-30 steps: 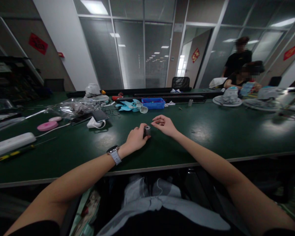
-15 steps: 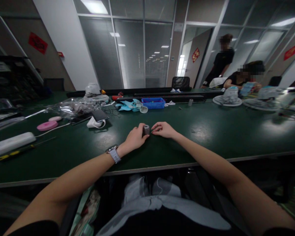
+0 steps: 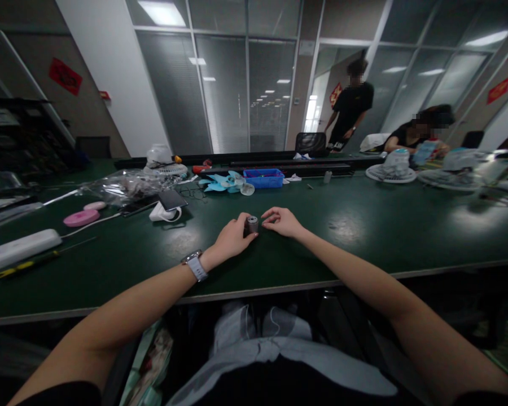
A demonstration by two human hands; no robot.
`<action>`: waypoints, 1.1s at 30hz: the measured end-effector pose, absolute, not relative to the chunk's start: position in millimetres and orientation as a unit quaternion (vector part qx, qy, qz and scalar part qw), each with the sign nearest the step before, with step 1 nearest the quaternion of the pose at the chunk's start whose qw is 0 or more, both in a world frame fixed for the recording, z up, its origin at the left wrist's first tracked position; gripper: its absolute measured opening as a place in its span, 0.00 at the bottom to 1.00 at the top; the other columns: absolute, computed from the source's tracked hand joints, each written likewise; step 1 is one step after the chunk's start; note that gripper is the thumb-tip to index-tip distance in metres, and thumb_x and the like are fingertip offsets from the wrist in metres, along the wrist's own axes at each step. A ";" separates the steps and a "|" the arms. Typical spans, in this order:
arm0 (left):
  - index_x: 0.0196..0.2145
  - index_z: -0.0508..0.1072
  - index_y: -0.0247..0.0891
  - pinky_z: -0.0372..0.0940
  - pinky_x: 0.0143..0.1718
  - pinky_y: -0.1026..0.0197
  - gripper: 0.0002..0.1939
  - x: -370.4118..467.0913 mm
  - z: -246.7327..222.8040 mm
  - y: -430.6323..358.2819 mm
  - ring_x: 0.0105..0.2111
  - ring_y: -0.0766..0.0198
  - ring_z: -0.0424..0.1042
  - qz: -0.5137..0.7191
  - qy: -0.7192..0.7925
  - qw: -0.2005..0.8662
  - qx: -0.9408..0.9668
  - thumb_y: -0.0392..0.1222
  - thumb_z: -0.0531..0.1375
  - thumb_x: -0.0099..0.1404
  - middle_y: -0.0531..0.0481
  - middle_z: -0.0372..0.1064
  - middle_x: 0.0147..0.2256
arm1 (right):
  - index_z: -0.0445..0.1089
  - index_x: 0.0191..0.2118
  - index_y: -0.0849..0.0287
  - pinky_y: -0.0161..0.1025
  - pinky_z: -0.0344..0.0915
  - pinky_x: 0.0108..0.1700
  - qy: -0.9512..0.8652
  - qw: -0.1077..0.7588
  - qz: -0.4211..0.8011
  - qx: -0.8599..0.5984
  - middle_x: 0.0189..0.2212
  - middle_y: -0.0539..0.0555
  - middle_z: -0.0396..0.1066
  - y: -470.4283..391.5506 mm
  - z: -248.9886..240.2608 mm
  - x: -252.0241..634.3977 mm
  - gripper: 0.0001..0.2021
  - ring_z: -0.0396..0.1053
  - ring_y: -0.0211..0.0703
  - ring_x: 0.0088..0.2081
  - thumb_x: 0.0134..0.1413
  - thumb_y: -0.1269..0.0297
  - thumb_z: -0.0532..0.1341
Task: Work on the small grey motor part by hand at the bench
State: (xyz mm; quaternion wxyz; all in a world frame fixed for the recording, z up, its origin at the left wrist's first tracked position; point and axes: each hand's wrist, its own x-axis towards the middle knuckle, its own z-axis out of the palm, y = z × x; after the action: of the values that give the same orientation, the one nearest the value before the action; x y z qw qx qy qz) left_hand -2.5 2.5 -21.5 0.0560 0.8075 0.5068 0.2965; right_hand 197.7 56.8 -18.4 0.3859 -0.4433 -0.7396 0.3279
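Grey metal cylinder is upright between the thumb and fingers of the left hand, at a green table. Just right of those fingers, the right hand curls, fingertips narrowly spaced; whether they pinch anything cannot be told. Beyond both hands' fingers sits a blue tray.

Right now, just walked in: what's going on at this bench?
A person is at the green bench with a small grey cylinder upright in the left hand. The right hand is close beside it, fingers curled, with a gap between; can't tell whether it holds anything small. Farther back are the blue bin and light-blue fan blades. Across the bench, one person stands and another sits near the white fans.
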 end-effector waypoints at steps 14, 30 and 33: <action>0.51 0.61 0.38 0.68 0.40 0.54 0.23 0.6 -19.2 -3.3 0.40 0.53 0.74 0.303 0.453 0.086 0.834 0.45 0.62 0.61 0.43 0.73 0.41 | 0.69 0.38 0.61 0.32 0.60 0.27 -0.789 0.478 0.278 -0.267 0.34 0.54 0.74 27.7 1.6 183.7 0.08 0.70 0.37 0.30 0.51 0.66 0.64; 0.51 0.61 0.39 0.67 0.40 0.54 0.23 1.6 -18.6 -4.0 0.40 0.54 0.74 0.294 0.464 0.079 0.832 0.46 0.62 0.61 0.44 0.73 0.40 | 0.67 0.42 0.59 0.29 0.60 0.23 -0.760 0.460 0.340 -0.309 0.32 0.52 0.71 29.5 -1.6 181.9 0.13 0.66 0.32 0.25 0.54 0.58 0.62; 0.52 0.61 0.39 0.67 0.40 0.54 0.24 2.0 -19.0 -4.0 0.40 0.54 0.74 0.292 0.468 0.078 0.831 0.47 0.62 0.61 0.43 0.73 0.41 | 0.66 0.41 0.59 0.29 0.62 0.22 -0.736 0.474 0.372 -0.308 0.31 0.52 0.71 32.9 -3.5 181.7 0.13 0.71 0.37 0.30 0.55 0.56 0.61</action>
State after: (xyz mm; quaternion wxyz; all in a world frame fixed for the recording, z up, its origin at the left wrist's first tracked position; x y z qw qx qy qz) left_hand 2.0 -4.0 -19.0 0.0783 0.8306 0.4678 0.2917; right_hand 181.7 32.9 -3.5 0.4741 -0.3083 -0.7360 0.3721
